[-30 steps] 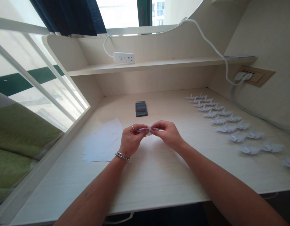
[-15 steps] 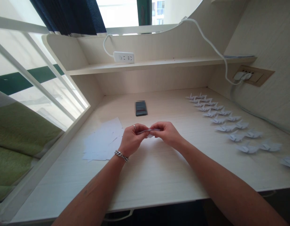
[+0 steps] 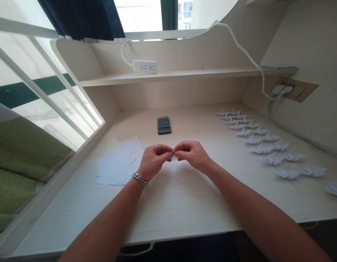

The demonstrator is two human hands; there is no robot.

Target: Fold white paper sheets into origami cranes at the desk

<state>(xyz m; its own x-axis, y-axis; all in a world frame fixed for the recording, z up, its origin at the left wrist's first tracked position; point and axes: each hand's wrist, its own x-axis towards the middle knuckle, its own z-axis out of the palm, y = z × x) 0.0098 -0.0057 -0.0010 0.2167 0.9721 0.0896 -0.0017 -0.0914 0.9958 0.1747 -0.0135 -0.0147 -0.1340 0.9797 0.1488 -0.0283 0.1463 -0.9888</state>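
Observation:
A small folded piece of white paper [image 3: 174,157] is pinched between my two hands above the desk. My left hand [image 3: 154,160], with a ring and a chain bracelet, grips its left side between thumb and fingers. On the opposite side, my right hand [image 3: 192,154] pinches it the same way, and the thumbs nearly meet. Most of the paper is hidden behind my fingers. Loose white paper sheets [image 3: 117,162] lie left of my left hand. Several folded paper cranes [image 3: 262,148] stand in rows to the right.
A dark, partly blurred flat object [image 3: 164,125] rests on the desk [image 3: 184,211] beyond my hands. On the shelf is a white power strip [image 3: 145,66], and a white cord [image 3: 245,51] runs to a wall socket [image 3: 296,89]. White bars [image 3: 42,87] line the left side.
My fingers have closed in further over the folded paper, so less of its upper edge shows. Both hands stay in nearly the same place.

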